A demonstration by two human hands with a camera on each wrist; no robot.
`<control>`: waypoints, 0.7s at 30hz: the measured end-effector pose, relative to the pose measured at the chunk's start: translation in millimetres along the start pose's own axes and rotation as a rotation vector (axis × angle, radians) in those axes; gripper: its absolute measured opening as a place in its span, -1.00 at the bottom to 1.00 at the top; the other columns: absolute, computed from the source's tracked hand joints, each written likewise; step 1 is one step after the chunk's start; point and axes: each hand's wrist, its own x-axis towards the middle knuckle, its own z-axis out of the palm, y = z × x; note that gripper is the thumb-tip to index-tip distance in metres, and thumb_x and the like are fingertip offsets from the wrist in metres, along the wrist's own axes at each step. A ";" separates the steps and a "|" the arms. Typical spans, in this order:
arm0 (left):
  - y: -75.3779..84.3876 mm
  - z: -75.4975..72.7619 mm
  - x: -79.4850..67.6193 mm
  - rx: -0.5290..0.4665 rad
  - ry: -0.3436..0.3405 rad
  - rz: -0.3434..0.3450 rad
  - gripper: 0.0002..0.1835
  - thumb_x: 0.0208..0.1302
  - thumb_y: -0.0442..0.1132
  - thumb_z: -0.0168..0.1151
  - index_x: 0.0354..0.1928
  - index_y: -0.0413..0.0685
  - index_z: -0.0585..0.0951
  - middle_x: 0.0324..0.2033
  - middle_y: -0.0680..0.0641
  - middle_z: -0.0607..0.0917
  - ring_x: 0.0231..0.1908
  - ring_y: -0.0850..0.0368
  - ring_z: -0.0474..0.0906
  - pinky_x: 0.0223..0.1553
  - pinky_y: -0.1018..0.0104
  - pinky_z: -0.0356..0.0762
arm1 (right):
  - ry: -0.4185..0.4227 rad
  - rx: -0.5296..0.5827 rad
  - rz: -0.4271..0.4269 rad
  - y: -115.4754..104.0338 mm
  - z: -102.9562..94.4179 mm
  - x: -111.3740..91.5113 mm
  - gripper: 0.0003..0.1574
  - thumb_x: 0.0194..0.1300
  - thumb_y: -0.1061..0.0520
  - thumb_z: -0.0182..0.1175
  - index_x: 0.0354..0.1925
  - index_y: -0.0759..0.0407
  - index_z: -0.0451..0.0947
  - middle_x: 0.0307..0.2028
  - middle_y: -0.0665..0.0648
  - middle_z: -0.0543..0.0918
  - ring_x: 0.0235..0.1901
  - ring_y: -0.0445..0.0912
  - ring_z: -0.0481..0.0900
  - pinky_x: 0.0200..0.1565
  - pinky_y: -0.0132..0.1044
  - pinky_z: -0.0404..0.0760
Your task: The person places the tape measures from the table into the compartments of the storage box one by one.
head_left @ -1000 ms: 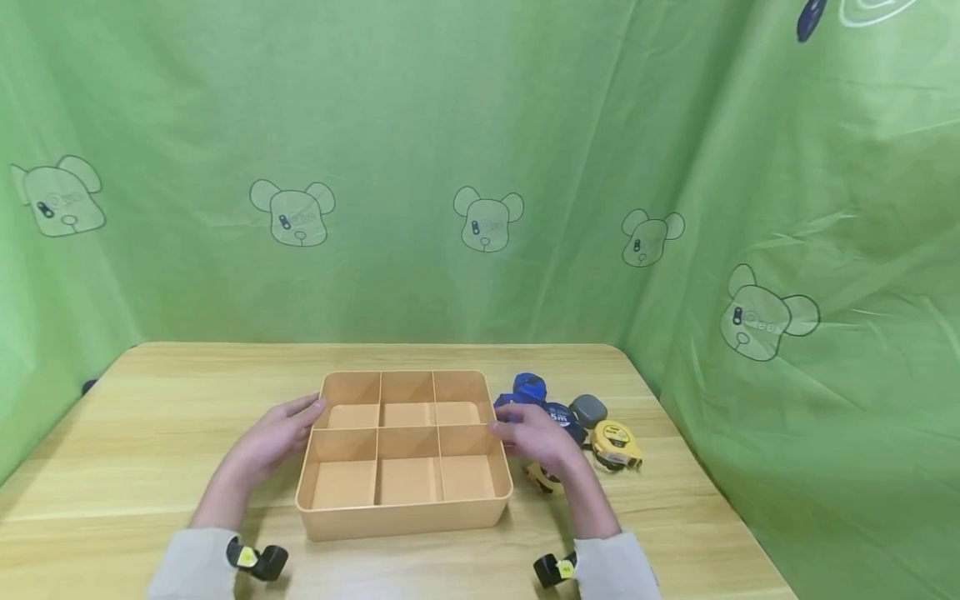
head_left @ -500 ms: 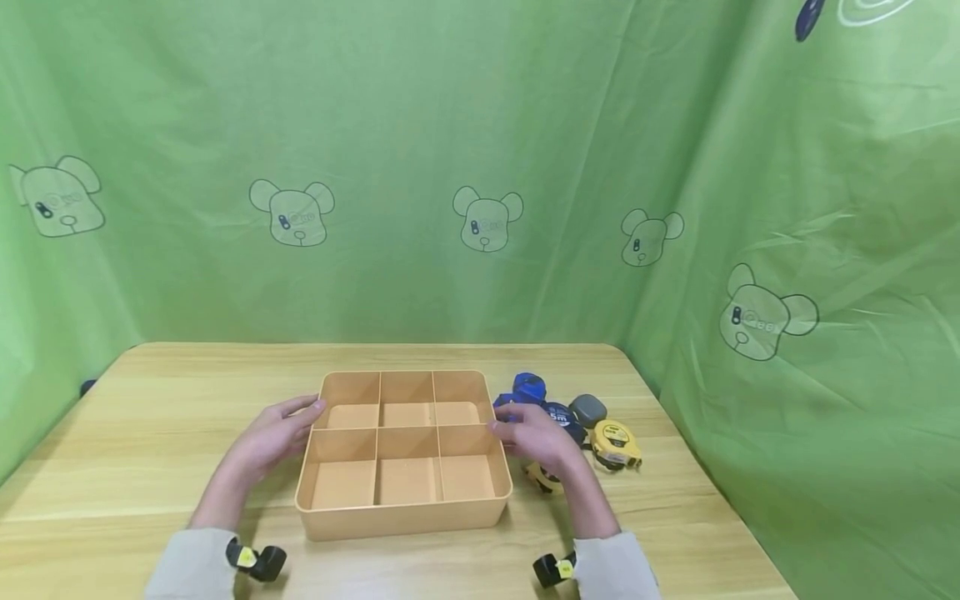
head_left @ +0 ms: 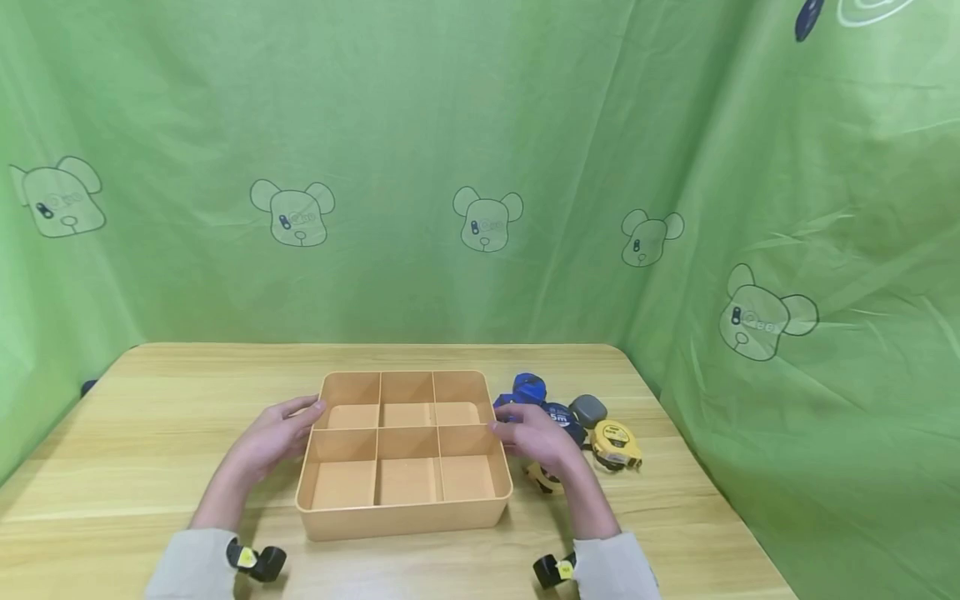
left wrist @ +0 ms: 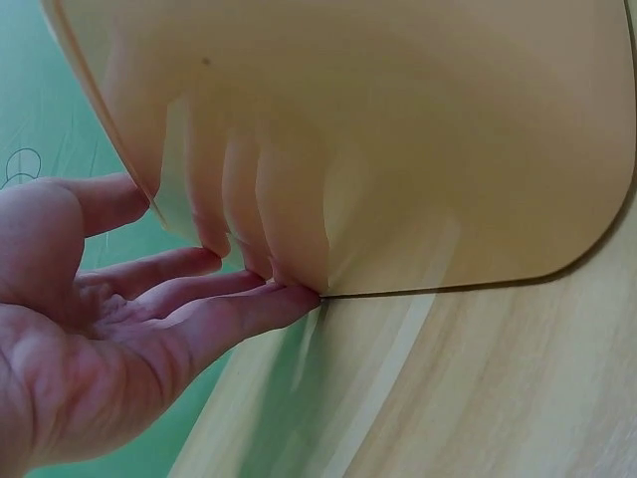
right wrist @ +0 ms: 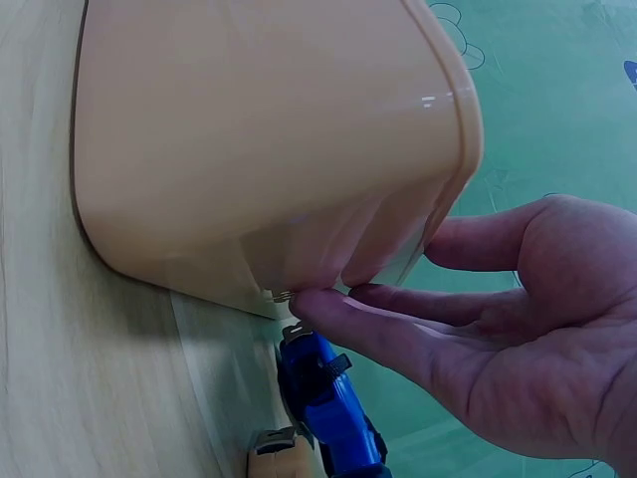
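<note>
A light orange divided storage box (head_left: 405,521) with several bare compartments sits on the table. My left hand (head_left: 276,433) holds its left wall, thumb at the rim and fingertips against the outer side. On the opposite wall, my right hand (head_left: 534,437) holds the box in the same way. The left wrist view shows my left fingers (left wrist: 239,309) spread low along the smooth wall, which mirrors them. In the right wrist view, my right thumb meets the rim, and a blue tape measure (right wrist: 338,408) lies just below my fingertips.
Right of the box lie another blue tape measure (head_left: 529,387), a navy one (head_left: 564,419), a grey rounded one (head_left: 588,409) and a yellow one (head_left: 617,443). Another yellow tape measure (head_left: 542,478) is partly hidden by my right arm. A green curtain (head_left: 405,283) hangs behind the wooden table (head_left: 172,392).
</note>
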 end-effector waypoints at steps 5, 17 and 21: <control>-0.4 -0.1 0.7 0.000 0.001 -0.004 -0.18 0.58 0.08 -0.02 0.56 -0.37 0.01 0.43 -0.52 0.25 0.42 -0.47 0.22 0.39 -0.25 0.32 | 0.014 -0.024 -0.012 -1.3 -0.8 -1.5 -0.39 0.47 0.17 0.13 0.35 0.48 0.34 0.13 0.39 0.64 0.09 0.23 0.69 0.13 0.01 0.72; 0.3 -0.3 0.5 -0.014 -0.007 0.005 -0.19 0.59 0.06 -0.04 0.56 -0.38 -0.01 0.42 -0.53 0.26 0.39 -0.46 0.27 0.39 -0.29 0.30 | 0.258 -0.109 -0.045 -2.0 -12.9 -1.5 -0.47 0.36 0.15 0.27 0.25 0.30 0.53 -0.01 0.35 0.73 -0.07 0.21 0.75 0.01 -0.04 0.75; -0.2 -0.5 1.0 -0.016 0.001 0.000 -0.19 0.59 0.08 -0.03 0.56 -0.36 0.01 0.42 -0.53 0.27 0.39 -0.47 0.28 0.39 -0.29 0.29 | 0.340 -0.140 -0.058 1.4 -14.9 0.2 -0.46 0.34 0.13 0.30 0.24 0.25 0.55 0.05 0.33 0.72 0.05 0.19 0.69 0.12 0.02 0.69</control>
